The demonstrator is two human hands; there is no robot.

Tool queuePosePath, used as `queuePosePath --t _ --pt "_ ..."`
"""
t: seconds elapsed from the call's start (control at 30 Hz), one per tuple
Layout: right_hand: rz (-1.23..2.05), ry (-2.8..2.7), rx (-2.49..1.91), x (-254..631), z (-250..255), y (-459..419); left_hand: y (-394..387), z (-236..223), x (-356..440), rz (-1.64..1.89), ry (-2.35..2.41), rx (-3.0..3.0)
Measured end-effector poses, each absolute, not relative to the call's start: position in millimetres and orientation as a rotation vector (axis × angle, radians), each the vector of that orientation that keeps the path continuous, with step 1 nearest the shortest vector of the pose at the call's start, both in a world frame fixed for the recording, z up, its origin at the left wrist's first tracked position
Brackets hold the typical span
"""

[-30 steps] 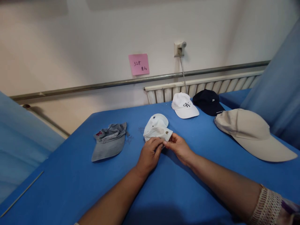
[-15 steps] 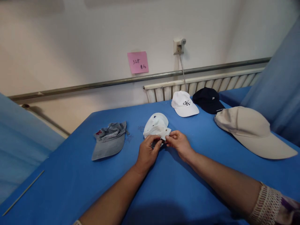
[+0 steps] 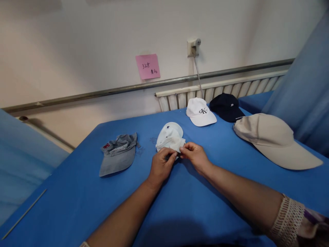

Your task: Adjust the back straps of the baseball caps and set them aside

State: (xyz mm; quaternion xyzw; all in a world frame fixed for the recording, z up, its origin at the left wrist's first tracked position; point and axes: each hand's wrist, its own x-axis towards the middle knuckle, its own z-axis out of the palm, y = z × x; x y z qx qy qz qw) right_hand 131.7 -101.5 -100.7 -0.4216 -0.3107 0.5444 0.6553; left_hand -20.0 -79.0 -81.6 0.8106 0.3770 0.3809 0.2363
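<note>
A pale, nearly white baseball cap (image 3: 170,136) lies in the middle of the blue-covered table (image 3: 123,202), its brim pointing away from me and its back edge towards me. My left hand (image 3: 161,164) pinches that near edge between thumb and fingers. Close beside it, my right hand (image 3: 194,156) grips the strap end at the back of the same cap. Fingertips of both hands almost meet, hiding the strap's fastening. A grey cap (image 3: 118,155) with a red mark sits crumpled to the left, untouched.
Behind stand a white cap (image 3: 200,112) with black letters and a dark navy cap (image 3: 226,107). At right lies a large beige cap (image 3: 272,140). A thin stick (image 3: 24,213) rests at the left edge. Wall, rail (image 3: 115,90) and radiator (image 3: 180,97) bound the back; curtains hang on both sides.
My right fingers have shifted slightly on the strap end, and the cap's back flap now sits lower and more covered. The whole view has moved a little; the other caps stay put.
</note>
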Motion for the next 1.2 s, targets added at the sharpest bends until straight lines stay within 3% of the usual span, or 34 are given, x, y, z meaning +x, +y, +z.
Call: queuePosePath --t 0.37,0.83,1.2 --pt "1.235 -0.629 -0.857 126.7 -100.6 -104.6 -79.1 -76.4 -18.7 0.981 1.164 2.380" --pt "1.200 -0.559 -0.801 124.5 -114.1 -95.0 -86.8 -71.3 -12.8 0.874 1.294 2.995" --pt "1.146 -0.560 -0.817 122.1 -112.4 -91.0 -84.1 -68.5 -8.9 0.859 1.289 2.961"
